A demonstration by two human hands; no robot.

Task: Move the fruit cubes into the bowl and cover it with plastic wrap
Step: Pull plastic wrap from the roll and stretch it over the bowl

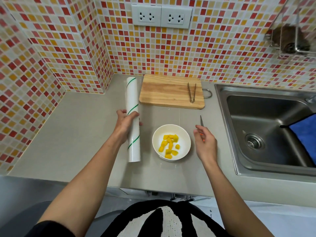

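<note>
1. At the far left the tabletop [71, 134] ran grey and bare into the tiled corner.
2. The left hand [125, 124] had its grip closed around the roll [133, 119] of wrap near the middle, fingers curled over the top. The roll lay lengthwise, just left of the bowl. I judged it light and stiff as a tube, easy to hold mid-length, though the film itself would be thin, clingy and apt to fold on itself. The loose edge was the place to take hold, and I could not make that edge out.
3. The white bowl [185, 136] sat on the tabletop between the two hands, with the yellow cubes [169, 146] already inside it. They looked soft and slippery. The moving step seemed finished and the covering not yet begun.
4. Behind the bowl the board [167, 91] lay bare of fruit, with tongs [192, 92] resting near its right end.
5. The right hand [206, 144] hovered just right of the bowl, its grip open and empty, fingers loosely spread. A knife [202, 121] lay on the tabletop just beyond it, its handle partly hidden by the fingers.
6. At the far right was the sink [266, 134], with a blue cloth [304, 134] draped inside.
</note>
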